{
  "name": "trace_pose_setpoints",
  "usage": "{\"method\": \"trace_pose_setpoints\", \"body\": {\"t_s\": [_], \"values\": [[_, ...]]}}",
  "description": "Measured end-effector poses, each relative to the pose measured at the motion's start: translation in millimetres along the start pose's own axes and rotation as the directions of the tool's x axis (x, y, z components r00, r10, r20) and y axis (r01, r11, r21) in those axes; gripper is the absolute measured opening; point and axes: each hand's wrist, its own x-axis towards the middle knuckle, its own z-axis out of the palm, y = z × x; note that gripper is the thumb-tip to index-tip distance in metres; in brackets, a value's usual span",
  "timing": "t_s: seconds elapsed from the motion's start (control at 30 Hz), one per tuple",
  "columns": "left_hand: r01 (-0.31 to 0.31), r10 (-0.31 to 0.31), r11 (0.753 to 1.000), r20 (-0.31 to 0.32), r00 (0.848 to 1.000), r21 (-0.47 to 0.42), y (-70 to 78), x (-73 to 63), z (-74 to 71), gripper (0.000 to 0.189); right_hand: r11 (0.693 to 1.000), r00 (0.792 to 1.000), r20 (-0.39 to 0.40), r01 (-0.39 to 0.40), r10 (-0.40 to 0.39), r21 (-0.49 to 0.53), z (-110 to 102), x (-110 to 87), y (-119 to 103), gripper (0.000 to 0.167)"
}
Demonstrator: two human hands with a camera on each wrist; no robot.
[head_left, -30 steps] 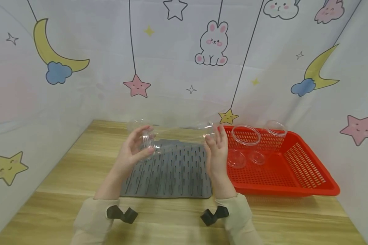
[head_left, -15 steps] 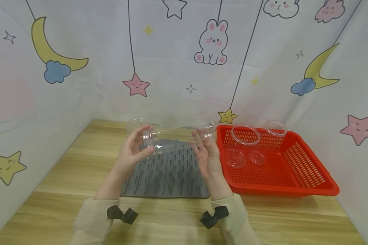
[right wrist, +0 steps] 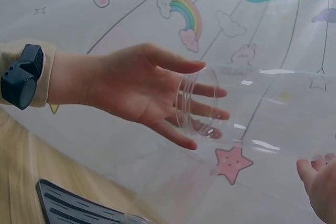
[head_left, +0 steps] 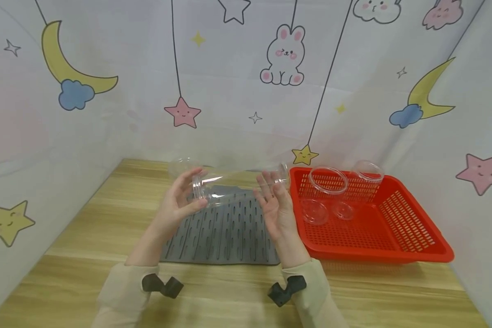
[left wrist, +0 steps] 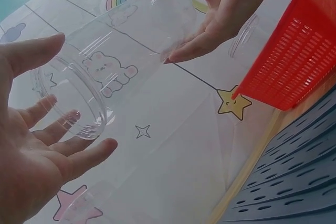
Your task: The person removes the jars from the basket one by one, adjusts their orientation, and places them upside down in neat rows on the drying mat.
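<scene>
A clear plastic jar (head_left: 242, 182) lies sideways in the air above the grey ridged mat (head_left: 225, 241), held between both hands. At its ringed mouth, on the left, my left hand (head_left: 176, 202) grips it, thumb in front and fingers behind. My right hand (head_left: 276, 212) holds the other end from below, its thumb near the front and its spread fingers showing through the clear wall. The left wrist view shows the mouth rings (left wrist: 79, 98) within the left hand's fingers. In the right wrist view, the left hand (right wrist: 147, 93) reaches round that rim; only part of the right hand (right wrist: 323, 187) shows.
A red plastic basket (head_left: 377, 253) stands at the right, with clear jars (head_left: 328, 182) in it. Behind my left hand, another clear container (head_left: 177, 167) stands at the back of the wooden table (head_left: 98, 228). A printed white curtain (head_left: 229, 82) surrounds the table's back and sides.
My right hand has shifted left from the jar's far end, and its fingers now lie behind the wall. The left hand and the jar have stayed nearly in place.
</scene>
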Motion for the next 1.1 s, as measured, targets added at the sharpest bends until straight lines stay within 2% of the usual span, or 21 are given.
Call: {"method": "trace_pose_setpoints", "body": {"t_s": [0.2,0.37,0.43,0.53,0.6,0.7,0.77,0.87,0.97,1.1], "values": [[0.033,-0.034,0.997,0.003,0.999,0.064,0.3,-1.3,-6.4,0.075,0.999,1.0,0.016,0.01,-0.009,-0.041,1,0.6,1,0.08],[0.041,-0.042,0.997,0.01,0.999,0.072,1.7,-2.5,-10.7,0.077,0.993,0.997,0.06,0.055,-0.049,-0.101,4,5.9,-1,0.087],[0.04,-0.04,0.996,0.001,0.999,0.079,2.5,-3.4,-13.3,0.077,0.989,0.995,0.075,0.074,-0.065,-0.126,7,9.1,-3,0.082],[0.02,-0.018,0.997,-0.028,0.999,0.076,3.3,-5.3,-18.8,0.075,0.982,0.993,0.084,0.093,-0.08,-0.163,13,13.4,-6,0.07],[-0.016,0.019,0.999,-0.058,0.998,0.047,3.5,-6.7,-22.9,0.072,0.977,0.992,0.087,0.106,-0.092,-0.183,17,15.3,-8,0.064],[-0.088,0.086,0.996,-0.106,0.991,-0.012,1.6,-8.4,-31.0,0.068,0.964,0.989,0.094,0.135,-0.117,-0.23,22,19.0,-11,0.072],[-0.119,0.113,0.992,-0.137,0.984,-0.034,-0.5,-9.4,-37.8,0.065,0.949,0.985,0.102,0.16,-0.136,-0.274,25,22.6,-13,0.084],[-0.129,0.118,0.991,-0.182,0.976,-0.046,-2.0,-11.0,-47.3,0.06,0.917,0.981,0.114,0.189,-0.159,-0.352,28,28.5,-13,0.099],[-0.126,0.111,0.991,-0.226,0.968,-0.054,-2.6,-12.9,-54.9,0.056,0.88,0.98,0.127,0.194,-0.153,-0.434,31,33.0,-13,0.091],[-0.102,0.089,0.994,-0.248,0.965,-0.037,-6.3,-14.2,-64.8,0.053,0.807,0.981,0.141,0.187,-0.13,-0.56,33,38.6,-9,0.072]]}}
